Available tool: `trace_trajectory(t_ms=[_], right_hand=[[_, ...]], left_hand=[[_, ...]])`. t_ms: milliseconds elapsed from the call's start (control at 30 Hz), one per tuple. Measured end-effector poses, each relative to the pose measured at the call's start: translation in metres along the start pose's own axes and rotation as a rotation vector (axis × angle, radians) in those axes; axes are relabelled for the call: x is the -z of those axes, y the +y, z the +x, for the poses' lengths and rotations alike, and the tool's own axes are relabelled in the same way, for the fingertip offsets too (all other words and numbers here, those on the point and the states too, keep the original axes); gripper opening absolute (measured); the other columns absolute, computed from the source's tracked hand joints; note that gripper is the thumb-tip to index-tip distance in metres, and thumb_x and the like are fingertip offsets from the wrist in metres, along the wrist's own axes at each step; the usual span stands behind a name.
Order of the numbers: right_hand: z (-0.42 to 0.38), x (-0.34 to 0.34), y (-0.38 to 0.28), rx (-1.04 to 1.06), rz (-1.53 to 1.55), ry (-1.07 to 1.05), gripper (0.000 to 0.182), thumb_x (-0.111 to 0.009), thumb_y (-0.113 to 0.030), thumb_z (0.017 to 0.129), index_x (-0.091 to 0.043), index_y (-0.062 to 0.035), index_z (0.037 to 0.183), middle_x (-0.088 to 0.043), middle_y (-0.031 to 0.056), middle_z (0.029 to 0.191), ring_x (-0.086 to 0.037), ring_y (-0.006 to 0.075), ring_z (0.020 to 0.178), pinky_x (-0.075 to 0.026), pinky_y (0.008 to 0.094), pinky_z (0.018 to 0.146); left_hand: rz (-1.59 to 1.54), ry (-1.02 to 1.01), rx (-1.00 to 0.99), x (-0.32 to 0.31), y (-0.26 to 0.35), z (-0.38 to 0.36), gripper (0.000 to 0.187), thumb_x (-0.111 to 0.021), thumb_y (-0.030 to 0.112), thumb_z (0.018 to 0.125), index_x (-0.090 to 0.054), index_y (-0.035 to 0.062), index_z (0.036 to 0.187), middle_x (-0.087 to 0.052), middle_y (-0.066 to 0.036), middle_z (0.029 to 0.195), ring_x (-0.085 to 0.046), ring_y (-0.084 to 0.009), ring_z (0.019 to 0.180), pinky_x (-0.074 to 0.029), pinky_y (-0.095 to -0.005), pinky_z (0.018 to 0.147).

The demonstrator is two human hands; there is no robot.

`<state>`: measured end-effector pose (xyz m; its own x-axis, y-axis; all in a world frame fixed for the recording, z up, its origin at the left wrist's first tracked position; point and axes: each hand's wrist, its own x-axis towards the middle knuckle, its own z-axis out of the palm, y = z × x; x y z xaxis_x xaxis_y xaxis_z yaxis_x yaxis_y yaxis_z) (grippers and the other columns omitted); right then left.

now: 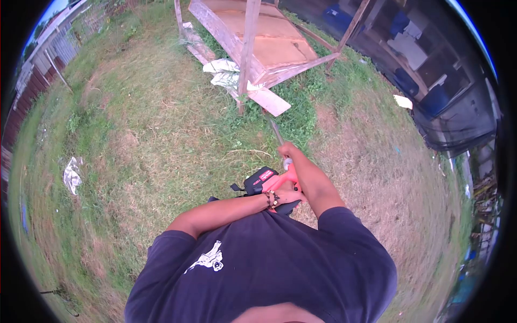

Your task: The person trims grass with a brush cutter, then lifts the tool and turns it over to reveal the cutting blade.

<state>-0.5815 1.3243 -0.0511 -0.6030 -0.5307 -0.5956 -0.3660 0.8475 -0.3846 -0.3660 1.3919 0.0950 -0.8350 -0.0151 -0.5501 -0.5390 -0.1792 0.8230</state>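
A red and black battery-powered string trimmer (269,180) is held across my front. Its grey shaft (277,132) slopes forward into green weeds beside a wooden frame, and the cutting end is hidden there. My right hand (288,149) is wrapped around the shaft, ahead of the red body. Closer to my chest, my left hand (291,198), with a beaded bracelet at the wrist, is closed on the rear handle; some of its fingers are hidden. A loose pale board (269,101) lies just beyond the shaft, by the frame's post.
The wooden frame (248,51) with brown panels stands ahead on posts, white sacking (223,72) against it. Dark netting (452,129) and stored items line the right side. A silvery wrapper (72,176) lies on the grass at left. A metal fence (21,102) runs along the far left.
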Motion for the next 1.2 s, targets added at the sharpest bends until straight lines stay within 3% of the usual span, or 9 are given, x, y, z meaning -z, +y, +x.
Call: trace_trajectory(t_ms=[100,300,467,600,700,800,900,1100,1200], right_hand=[[-0.017,0.010,0.007,-0.052,-0.039,-0.012,0.019,-0.056,-0.017,0.066,-0.063,0.0001,0.067,-0.062,0.0155,0.067,-0.060,0.0245,0.060,-0.046,0.0367,0.054],[-0.009,-0.006,0.085,-0.243,-0.031,-0.091,0.016,-0.056,-0.012,0.063,-0.064,-0.0006,0.071,-0.062,0.0162,0.072,-0.061,0.0245,0.065,-0.047,0.0366,0.057],[-0.047,0.012,0.104,-0.213,-0.306,-0.179,0.021,-0.056,-0.009,0.061,-0.065,-0.0030,0.078,-0.062,0.0183,0.082,-0.062,0.0263,0.075,-0.047,0.0372,0.064],[-0.035,0.001,0.117,-0.302,-0.253,-0.074,0.023,-0.055,-0.010,0.062,-0.066,-0.0041,0.081,-0.062,0.0184,0.087,-0.062,0.0280,0.078,-0.048,0.0377,0.067],[-0.033,0.005,0.101,-0.153,-0.389,-0.153,0.022,-0.055,-0.012,0.063,-0.066,-0.0039,0.080,-0.062,0.0181,0.085,-0.062,0.0271,0.078,-0.048,0.0372,0.067],[-0.032,0.001,0.077,-0.143,-0.283,-0.083,0.016,-0.056,-0.014,0.062,-0.066,-0.0024,0.068,-0.063,0.0158,0.074,-0.062,0.0252,0.065,-0.048,0.0370,0.057],[-0.023,-0.007,0.056,-0.178,-0.316,-0.138,0.022,-0.056,-0.016,0.065,-0.066,-0.0024,0.079,-0.063,0.0176,0.084,-0.063,0.0276,0.079,-0.049,0.0367,0.069],[-0.049,-0.011,0.016,-0.048,-0.309,-0.141,0.027,-0.056,-0.015,0.065,-0.064,0.0019,0.084,-0.063,0.0188,0.087,-0.063,0.0278,0.081,-0.050,0.0368,0.070],[-0.051,-0.013,0.015,0.052,-0.324,-0.114,0.025,-0.053,-0.018,0.066,-0.063,0.0025,0.074,-0.062,0.0151,0.068,-0.061,0.0255,0.060,-0.048,0.0358,0.056]], left_hand=[[-0.012,-0.051,-0.030,0.004,0.016,-0.011,0.023,-0.065,0.008,0.064,-0.054,-0.0046,0.080,-0.057,-0.007,0.063,-0.057,-0.0121,0.052,-0.046,-0.0244,0.046],[0.084,-0.251,0.046,-0.007,0.031,-0.019,0.024,-0.064,0.010,0.064,-0.054,-0.0051,0.081,-0.057,-0.007,0.062,-0.057,-0.0123,0.051,-0.044,-0.0234,0.046],[0.003,-0.375,0.008,-0.020,-0.004,0.018,0.020,-0.064,0.010,0.064,-0.056,-0.0028,0.078,-0.057,-0.006,0.061,-0.057,-0.0121,0.051,-0.044,-0.0230,0.046],[0.043,-0.342,0.040,-0.023,-0.001,0.013,0.017,-0.065,0.010,0.064,-0.056,-0.0009,0.074,-0.057,-0.006,0.061,-0.056,-0.0117,0.049,-0.044,-0.0224,0.046],[-0.035,-0.301,0.042,-0.023,0.003,0.003,0.014,-0.064,0.010,0.065,-0.055,0.0001,0.070,-0.057,-0.006,0.060,-0.055,-0.0117,0.049,-0.044,-0.0223,0.045],[-0.003,-0.251,0.070,-0.025,-0.012,0.015,0.013,-0.064,0.008,0.066,-0.054,0.0007,0.070,-0.057,-0.006,0.060,-0.056,-0.0121,0.048,-0.045,-0.0231,0.045],[-0.080,-0.162,0.083,-0.028,0.007,-0.012,0.017,-0.063,0.007,0.066,-0.052,-0.0007,0.076,-0.055,-0.005,0.060,-0.055,-0.0119,0.048,-0.044,-0.0234,0.044],[-0.128,-0.014,0.034,-0.037,0.005,-0.015,0.022,-0.064,0.008,0.062,-0.050,0.0005,0.078,-0.055,-0.005,0.063,-0.055,-0.0123,0.049,-0.043,-0.0252,0.043],[-0.161,0.055,0.104,-0.047,-0.010,0.002,0.031,-0.064,0.005,0.060,-0.048,-0.0017,0.086,-0.057,-0.009,0.066,-0.056,-0.0153,0.050,-0.046,-0.0283,0.045]])
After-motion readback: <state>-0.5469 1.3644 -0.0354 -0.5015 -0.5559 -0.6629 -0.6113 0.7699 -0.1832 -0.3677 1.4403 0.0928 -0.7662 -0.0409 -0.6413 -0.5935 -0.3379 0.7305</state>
